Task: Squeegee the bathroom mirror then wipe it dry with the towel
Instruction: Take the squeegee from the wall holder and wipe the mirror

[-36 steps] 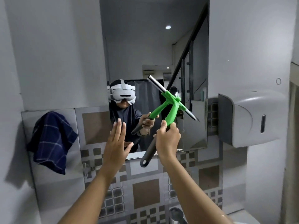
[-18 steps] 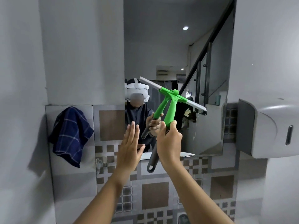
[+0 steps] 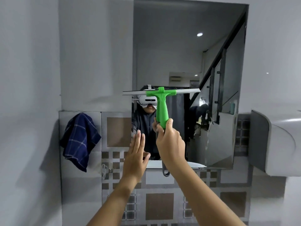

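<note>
The bathroom mirror [image 3: 166, 51] hangs on the wall straight ahead. My right hand [image 3: 170, 142] is closed around the handle of a green squeegee [image 3: 161, 108], held upright with its grey blade level across the mirror's middle left. The handle's dark lower end pokes out below my fist. My left hand [image 3: 136, 157] is flat and open, fingers up, by the mirror's lower left corner. A dark blue checked towel [image 3: 79, 141] hangs on the wall to the left of the mirror.
A grey paper-towel dispenser [image 3: 276, 141] juts from the wall at the right. Patterned grey and brown tiles [image 3: 159, 206] cover the wall below the mirror. The glass reflects a person wearing a white headset, and a staircase.
The squeegee has turned from tilted to upright, its blade now level, and it has shifted left on the mirror. My left hand stays open by the lower left corner. The camera has moved closer.
</note>
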Available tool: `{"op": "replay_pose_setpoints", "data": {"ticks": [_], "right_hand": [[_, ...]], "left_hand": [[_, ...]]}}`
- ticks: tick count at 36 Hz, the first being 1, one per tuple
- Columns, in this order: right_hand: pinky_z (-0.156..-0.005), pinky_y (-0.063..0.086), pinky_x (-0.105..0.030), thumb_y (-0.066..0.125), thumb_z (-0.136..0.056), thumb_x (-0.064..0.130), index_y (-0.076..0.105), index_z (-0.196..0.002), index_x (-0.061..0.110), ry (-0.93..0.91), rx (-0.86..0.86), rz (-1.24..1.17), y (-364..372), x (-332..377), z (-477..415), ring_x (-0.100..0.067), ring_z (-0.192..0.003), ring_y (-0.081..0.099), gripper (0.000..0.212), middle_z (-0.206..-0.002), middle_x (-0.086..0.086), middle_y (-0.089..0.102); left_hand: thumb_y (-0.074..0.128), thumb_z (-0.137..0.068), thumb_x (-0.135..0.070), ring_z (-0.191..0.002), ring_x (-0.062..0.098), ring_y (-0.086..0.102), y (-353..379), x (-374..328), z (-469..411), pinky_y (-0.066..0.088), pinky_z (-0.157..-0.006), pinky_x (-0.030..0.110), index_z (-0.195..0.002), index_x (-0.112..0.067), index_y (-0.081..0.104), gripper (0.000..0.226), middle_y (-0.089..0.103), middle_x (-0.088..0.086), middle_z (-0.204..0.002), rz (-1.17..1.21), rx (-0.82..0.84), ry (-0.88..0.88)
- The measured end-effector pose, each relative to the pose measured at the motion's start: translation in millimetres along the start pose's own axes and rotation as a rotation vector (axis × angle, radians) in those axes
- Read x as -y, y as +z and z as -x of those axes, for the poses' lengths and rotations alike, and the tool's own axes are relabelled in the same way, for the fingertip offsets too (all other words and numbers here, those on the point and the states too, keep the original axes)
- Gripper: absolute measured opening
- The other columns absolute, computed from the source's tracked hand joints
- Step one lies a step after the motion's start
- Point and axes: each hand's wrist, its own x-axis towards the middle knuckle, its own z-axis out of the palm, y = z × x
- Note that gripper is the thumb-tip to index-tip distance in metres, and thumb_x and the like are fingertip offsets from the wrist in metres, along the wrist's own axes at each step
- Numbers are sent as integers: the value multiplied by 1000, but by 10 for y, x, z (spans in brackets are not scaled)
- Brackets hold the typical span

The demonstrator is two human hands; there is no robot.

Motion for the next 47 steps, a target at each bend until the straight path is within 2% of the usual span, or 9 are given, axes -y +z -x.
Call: {"op": "replay_pose_setpoints", "data": {"ticks": [5, 9, 12, 18, 22, 27, 30, 34, 47], "right_hand": [[-46, 41, -29, 27, -99, 32, 21, -142, 6, -68, 23, 115, -82, -196, -20, -25, -74, 67, 51, -104, -9, 68], [-42, 30, -27, 27, -99, 33, 21, -141, 6, -151, 32, 246, -116, -326, -42, -28, -84, 66, 51, -119, -10, 62], [-48, 38, -29, 29, -98, 33, 22, -141, 6, -222, 103, 290, -384, -808, -96, -30, -86, 65, 51, -118, -11, 62], [-41, 25, -25, 34, -99, 33, 25, -141, 8, -317, 47, 348, -522, -890, -236, -31, -84, 66, 50, -116, -11, 61], [-51, 36, -30, 35, -99, 32, 26, -142, 7, -350, 50, 412, -631, -877, -325, -32, -88, 67, 51, -121, -13, 60], [-40, 19, -16, 57, -89, 23, 49, -128, 0, -402, 59, 474, -737, -883, -410, -32, -56, 66, 46, -88, -18, 70], [-42, 16, -22, 39, -95, 22, 32, -139, 6, -429, 28, 461, -830, -926, -436, -33, -81, 66, 48, -109, -15, 63], [-49, 29, -27, 37, -97, 26, 31, -140, 8, -432, 9, 476, -926, -1072, -422, -34, -81, 66, 47, -106, -13, 64], [-47, 32, -28, 46, -94, 25, 29, -141, 14, -292, 18, 496, -1005, -1710, -283, -30, -67, 64, 52, -91, -8, 66]], "left_hand": [[68, -80, -17, -141, 21, 7, 122, -20, 47, 42, -83, 14, -146, -13, 12, 86, 2, -2, -154, 9, -48, -33], [66, -82, -20, -142, 23, 7, 195, 25, 153, 29, -104, 32, -146, -17, 7, 87, -1, -3, -154, 5, -54, -85], [61, -86, -22, -143, 22, 3, 506, -393, 334, 18, -110, 31, -146, -21, 0, 85, -13, -9, -154, -34, -76, -192], [56, -87, -26, -143, 22, 5, 386, -316, 279, 33, -104, 32, -146, -19, 3, 79, -15, -11, -154, 7, -93, -180], [47, -86, -35, -142, 19, 2, 326, -247, 219, 49, -89, 32, -146, -20, 4, 74, -14, -14, -153, -1, -117, -161], [47, -86, -34, -142, 19, 1, 271, -157, 165, 56, -79, 37, -145, -21, 7, 73, -17, -16, -153, -40, -145, -150], [51, -85, -32, -141, 18, 1, 264, -170, 155, 54, -74, 28, -145, -18, 9, 75, -18, -18, -152, -42, -157, -142], [52, -85, -29, -142, 14, -3, 284, -165, 170, 50, -82, 28, -146, -14, 12, 75, -13, -14, -153, -32, -149, -145], [61, -86, -21, -142, 14, -4, 265, -195, 163, 19, -107, 29, -146, -10, 11, 78, 0, 3, -155, 0, -119, -187]]}}
